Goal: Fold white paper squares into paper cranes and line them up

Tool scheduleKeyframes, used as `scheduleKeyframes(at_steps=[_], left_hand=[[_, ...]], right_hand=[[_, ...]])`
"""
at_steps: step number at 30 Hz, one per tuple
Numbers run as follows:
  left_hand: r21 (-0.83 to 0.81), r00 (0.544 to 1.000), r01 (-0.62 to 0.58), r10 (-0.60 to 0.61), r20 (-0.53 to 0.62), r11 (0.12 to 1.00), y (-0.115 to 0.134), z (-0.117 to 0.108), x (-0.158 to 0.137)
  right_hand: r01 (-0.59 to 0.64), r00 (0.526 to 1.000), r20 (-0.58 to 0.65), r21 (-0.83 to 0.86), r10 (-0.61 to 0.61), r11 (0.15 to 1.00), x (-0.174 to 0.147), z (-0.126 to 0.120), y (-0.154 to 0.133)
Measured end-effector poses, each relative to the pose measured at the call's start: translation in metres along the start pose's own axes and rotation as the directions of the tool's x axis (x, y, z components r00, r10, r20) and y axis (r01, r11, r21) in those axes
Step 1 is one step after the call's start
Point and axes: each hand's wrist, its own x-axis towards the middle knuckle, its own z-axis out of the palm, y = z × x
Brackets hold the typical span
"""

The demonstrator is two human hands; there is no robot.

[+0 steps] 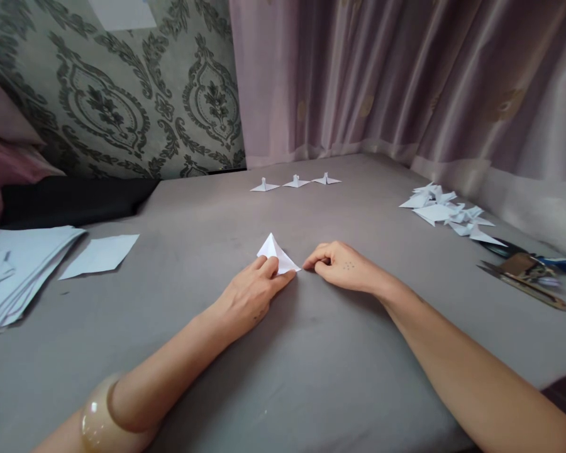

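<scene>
A small white sheet of paper (279, 257), folded to a triangle with a raised point, lies on the grey cloth surface in front of me. My left hand (252, 292) presses down on its lower left part, thumb stretched along the near edge and fingers bent over it, hiding that side. Just off the paper's right corner rests my right hand (342, 267), fingers curled in and the thumb close below the forefinger. Nothing shows between them. Beyond the hands, three folded paper cranes (296, 182) stand in a row with their wings spread.
More folded white cranes (446, 211) are heaped at the right. Near them lie scissors (523, 286) and a blue-handled tool (563, 264), partly blurred. At the left are a stack of white paper (23, 270), a loose square sheet (101, 256) and a black cloth (75, 200). Curtains (321, 82) hang behind.
</scene>
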Motion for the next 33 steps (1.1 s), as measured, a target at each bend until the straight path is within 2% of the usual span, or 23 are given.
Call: scheduleKeyframes(at_steps=[10, 13, 15, 17, 19, 20, 22, 28, 30, 33], left_hand=[[0.079, 1.0, 0.007, -0.007, 0.0, 0.997, 0.006, -0.004, 0.005], [0.053, 0.999, 0.013, -0.011, -0.051, 0.999, 0.005, -0.002, 0.002], [-0.039, 0.99, 0.048, -0.053, -0.129, 0.998, 0.001, 0.0, -0.001], [-0.171, 0.952, 0.123, -0.165, -0.257, 0.977, -0.005, 0.002, -0.003], [-0.264, 0.87, 0.196, -0.292, -0.398, 0.944, -0.013, 0.003, -0.004], [-0.285, 0.835, 0.202, -0.317, -0.45, 0.937, -0.017, 0.002, -0.005], [-0.286, 0.808, 0.184, -0.31, -0.501, 0.941, -0.024, -0.002, -0.006], [-0.265, 0.898, 0.05, -0.16, -0.41, 0.963, -0.03, -0.009, -0.012], [-0.264, 0.896, 0.046, -0.157, -0.416, 0.963, -0.031, -0.007, -0.013], [-0.267, 0.868, 0.066, -0.188, -0.46, 0.961, -0.032, -0.004, -0.015]], right_hand=[[0.02, 0.999, -0.041, -0.006, -0.021, 1.0, 0.003, 0.006, 0.002], [0.042, 0.994, -0.105, 0.002, -0.042, 0.999, 0.006, 0.012, 0.004], [0.026, 0.988, -0.15, 0.027, -0.022, 0.999, 0.008, 0.016, 0.006], [-0.017, 0.98, -0.196, 0.066, 0.03, 0.998, 0.01, 0.019, 0.007], [-0.023, 0.97, -0.24, 0.104, 0.047, 0.994, 0.012, 0.023, 0.008], [-0.016, 0.966, -0.255, 0.117, 0.046, 0.993, 0.013, 0.024, 0.008], [0.007, 0.961, -0.274, 0.128, 0.028, 0.992, 0.013, 0.028, 0.008], [0.091, 0.965, -0.26, 0.159, -0.048, 0.983, 0.01, 0.035, 0.002], [0.097, 0.965, -0.257, 0.196, -0.044, 0.976, 0.009, 0.036, -0.003], [0.079, 0.968, -0.251, 0.231, -0.019, 0.97, 0.009, 0.038, -0.009]])
